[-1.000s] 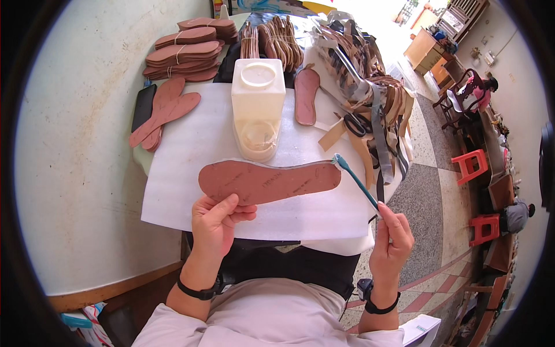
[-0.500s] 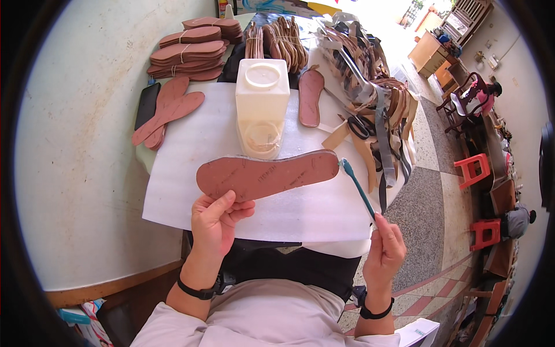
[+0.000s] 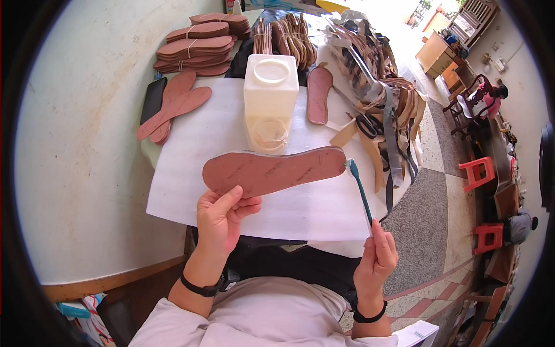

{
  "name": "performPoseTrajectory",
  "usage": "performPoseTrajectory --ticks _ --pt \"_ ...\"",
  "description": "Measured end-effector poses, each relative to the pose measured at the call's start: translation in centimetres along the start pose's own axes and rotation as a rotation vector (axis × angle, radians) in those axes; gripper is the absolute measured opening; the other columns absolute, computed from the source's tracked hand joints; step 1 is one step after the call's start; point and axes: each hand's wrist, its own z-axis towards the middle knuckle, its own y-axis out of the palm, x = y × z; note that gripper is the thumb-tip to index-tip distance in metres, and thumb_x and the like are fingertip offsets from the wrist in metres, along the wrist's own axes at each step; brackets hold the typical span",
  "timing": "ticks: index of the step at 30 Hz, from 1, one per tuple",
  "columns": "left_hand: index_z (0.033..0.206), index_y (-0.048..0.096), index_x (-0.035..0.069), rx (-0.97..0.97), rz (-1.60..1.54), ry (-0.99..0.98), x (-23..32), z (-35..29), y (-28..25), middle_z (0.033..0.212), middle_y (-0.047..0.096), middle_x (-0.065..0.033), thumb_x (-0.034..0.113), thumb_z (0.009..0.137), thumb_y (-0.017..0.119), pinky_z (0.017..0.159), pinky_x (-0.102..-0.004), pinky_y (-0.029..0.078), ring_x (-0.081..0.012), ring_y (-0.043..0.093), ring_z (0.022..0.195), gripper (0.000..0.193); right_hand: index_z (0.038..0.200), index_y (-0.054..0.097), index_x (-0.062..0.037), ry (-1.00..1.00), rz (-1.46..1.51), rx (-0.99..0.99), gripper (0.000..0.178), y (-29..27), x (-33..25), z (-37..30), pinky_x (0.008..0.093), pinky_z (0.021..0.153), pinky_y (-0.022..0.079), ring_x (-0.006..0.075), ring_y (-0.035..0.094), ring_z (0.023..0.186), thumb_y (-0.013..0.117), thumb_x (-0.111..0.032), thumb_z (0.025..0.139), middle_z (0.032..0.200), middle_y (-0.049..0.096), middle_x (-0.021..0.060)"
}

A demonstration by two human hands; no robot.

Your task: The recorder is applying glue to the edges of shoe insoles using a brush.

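A reddish-brown insole (image 3: 272, 173) is held up over the white sheet, its long side running left to right. My left hand (image 3: 222, 217) pinches its lower edge near the left end, thumb on the front face. In my right hand (image 3: 377, 257) is a teal toothbrush (image 3: 361, 194), gripped by the end of its handle. The brush head is at the insole's right tip and seems to touch the edge there. Just beyond the insole stands a translucent plastic container (image 3: 270, 89) with a round opening on top.
Tied insole stacks (image 3: 193, 49) sit at the back left, near loose insoles (image 3: 173, 110) and a black phone (image 3: 152, 101). Another insole (image 3: 319, 95) lies right of the container. Scissors (image 3: 368, 124) and a heap of strips (image 3: 399, 110) cover the table's right side. Red stools (image 3: 477, 173) stand beyond.
The view has shifted slightly, so the table things appear farther right. My right hand has come a little left and lower, and the toothbrush handle stands steeper. The brush head stays by the insole's tip.
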Motion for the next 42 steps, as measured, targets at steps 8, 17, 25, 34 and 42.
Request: performPoseTrajectory --ticks 8,17,25,34,42 --pt "0.105 0.069 -0.004 -0.013 0.035 0.012 -0.1 -0.1 0.3 0.098 0.075 -0.0189 0.003 0.096 0.062 0.071 -0.0372 0.066 -0.0267 0.077 0.081 0.013 0.13 0.068 0.0035 0.007 -0.039 0.082 0.035 0.3 0.3 -0.6 0.0288 0.058 0.037 0.0147 0.048 0.067 0.06 0.005 0.095 0.08 0.054 0.0062" --pt "0.104 0.068 -0.003 0.027 0.06 -0.005 -0.2 -0.1 0.6 0.094 0.075 -0.0161 0.004 0.096 0.064 0.062 -0.0343 0.064 -0.0243 0.076 0.076 0.011 0.126 0.069 0.0054 -0.085 0.023 -0.03 0.036 -0.1 -0.8 -0.5 0.0281 0.06 0.042 0.0166 0.054 0.068 0.059 0.006 0.092 0.082 0.059 0.0087" --pt "0.101 0.07 -0.002 0.024 0.073 -0.032 -0.1 0.0 0.8 0.09 0.075 -0.0134 0.007 0.097 0.067 0.057 -0.0328 0.061 -0.0225 0.076 0.072 0.01 0.123 0.07 0.0044 -0.163 0.112 -0.127 0.031 1.7 -1.9 -1.4 0.0281 0.06 0.042 0.0166 0.053 0.068 0.059 0.0 0.094 0.082 0.06 0.0089" --pt "0.097 0.071 -0.002 0.03 0.057 -0.058 0.2 0.0 0.7 0.088 0.075 -0.0142 0.01 0.097 0.067 0.056 -0.0328 0.061 -0.0223 0.075 0.069 0.012 0.123 0.071 0.0036 -0.179 0.057 -0.128 0.04 2.2 -1.9 -1.2 0.0289 0.058 0.046 0.0192 0.057 0.066 0.061 0.01 0.086 0.079 0.06 0.0092" --pt "0.098 0.071 -0.002 0.039 0.029 -0.078 0.2 0.3 0.2 0.087 0.075 -0.0144 0.011 0.098 0.066 0.056 -0.033 0.061 -0.0217 0.075 0.068 0.013 0.125 0.069 0.0053 -0.106 -0.059 0.001 0.032 0.5 -0.2 -1.0 0.0279 0.062 0.04 0.0159 0.053 0.072 0.055 0.004 0.097 0.086 0.061 0.0087"
